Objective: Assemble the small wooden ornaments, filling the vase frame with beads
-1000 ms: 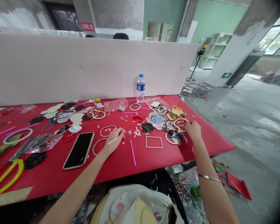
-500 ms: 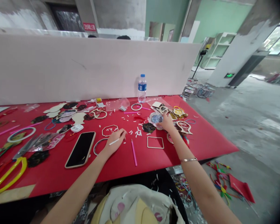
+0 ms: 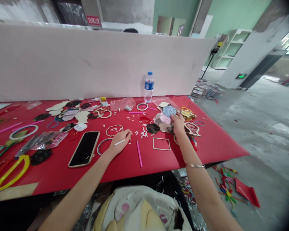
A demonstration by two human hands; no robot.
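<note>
the left hand (image 3: 120, 143) is closed around a thin white stick (image 3: 119, 142), its tip pointing toward a scatter of white paper snippets (image 3: 143, 133). just beside that hand lie an octagonal wooden frame (image 3: 114, 130), a round hoop (image 3: 103, 146) and a pink straw (image 3: 139, 154). the right hand (image 3: 177, 124) pinches the lower edge of a round blue-patterned disc (image 3: 169, 111), which sits over pink petal-shaped pieces (image 3: 164, 118) on the table. a square wooden frame (image 3: 161, 144) lies just left of the right wrist, and a heart-like wooden frame (image 3: 192, 129) lies just right of the hand. a thin metal bangle (image 3: 195, 166) circles the right wrist.

the red tabletop (image 3: 214, 150) runs across the view. from left to right it carries a yellow hoop (image 3: 11, 173), a phone in a tan case (image 3: 84, 149) and, against the wall, a water bottle (image 3: 148, 87). behind it stands a pale partition (image 3: 86, 64). further right are a white shelf unit (image 3: 231, 48), a green exit sign (image 3: 241, 76) and a bare concrete floor (image 3: 267, 128).
</note>
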